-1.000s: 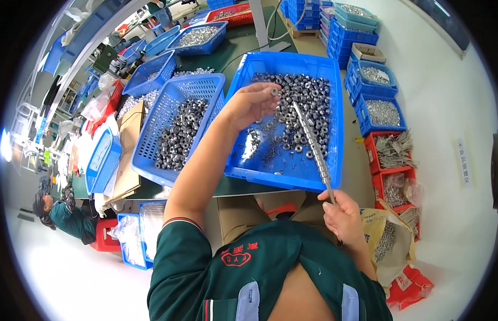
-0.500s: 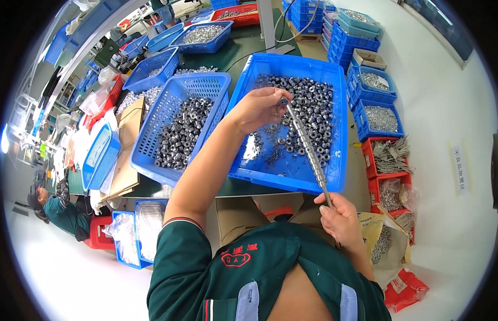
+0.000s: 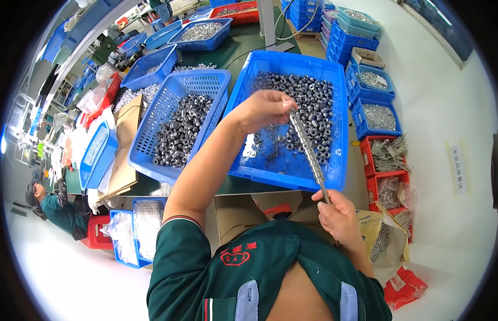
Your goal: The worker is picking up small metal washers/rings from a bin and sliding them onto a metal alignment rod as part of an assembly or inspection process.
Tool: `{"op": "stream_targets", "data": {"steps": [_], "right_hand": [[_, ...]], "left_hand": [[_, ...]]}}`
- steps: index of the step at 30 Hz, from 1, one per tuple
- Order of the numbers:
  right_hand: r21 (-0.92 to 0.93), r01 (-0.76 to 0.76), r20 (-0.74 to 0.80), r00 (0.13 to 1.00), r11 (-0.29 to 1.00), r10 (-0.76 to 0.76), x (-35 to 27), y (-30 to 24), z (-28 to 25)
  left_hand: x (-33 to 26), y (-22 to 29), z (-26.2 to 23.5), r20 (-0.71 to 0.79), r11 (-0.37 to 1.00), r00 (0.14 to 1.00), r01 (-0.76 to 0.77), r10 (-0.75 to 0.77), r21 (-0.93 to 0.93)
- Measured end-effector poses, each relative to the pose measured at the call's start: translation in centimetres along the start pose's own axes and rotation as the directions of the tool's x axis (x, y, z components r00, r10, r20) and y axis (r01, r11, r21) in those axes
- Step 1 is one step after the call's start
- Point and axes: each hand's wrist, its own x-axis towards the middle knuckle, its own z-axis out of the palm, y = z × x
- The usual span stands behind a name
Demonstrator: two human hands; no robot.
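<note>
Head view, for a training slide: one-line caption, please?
Left hand at the tip of a ring-stacked rod, right hand gripping its base over a blue bin.

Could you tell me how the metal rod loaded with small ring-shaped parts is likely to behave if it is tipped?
The rod looks stiff: it stays straight though the right hand grips only its lower end. The rings threaded on it would probably slide off if its upper end, by the left hand, dipped. Loaded with metal, it is likely heavy for its size.
</note>
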Motion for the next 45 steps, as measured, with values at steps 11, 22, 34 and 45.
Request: {"op": "stream_targets", "data": {"steps": [11, 22, 34, 45], "right_hand": [[-0.049, 0.016, -0.052, 0.998, 0.999, -0.019, 1.5, -0.9, 1.7], [-0.115, 0.096, 0.013, 0.995, 0.989, -0.096, 5.0, -3.7, 6.2], [0.234, -0.399, 0.356, 0.884, 0.886, 0.304, 20.0, -4.4, 15.6], [0.344, -0.466, 0.321, 0.874, 0.815, 0.364, 22.8, -1.3, 19.2]], "left_hand": [[-1.6, 2.5, -1.3, -0.490, 0.748, 0.836, 0.158, 0.246, 0.645], [-9.6, 4.1, 1.1, -0.189, -0.159, 0.749, 0.366, 0.635, 0.917], [-13.2, 5.3, -6.7, 0.120, -0.407, 0.899, 0.070, 0.422, 0.911], [-14.3, 2.9, -10.5, -0.001, -0.178, 0.949, 0.061, 0.316, 0.982]]}}
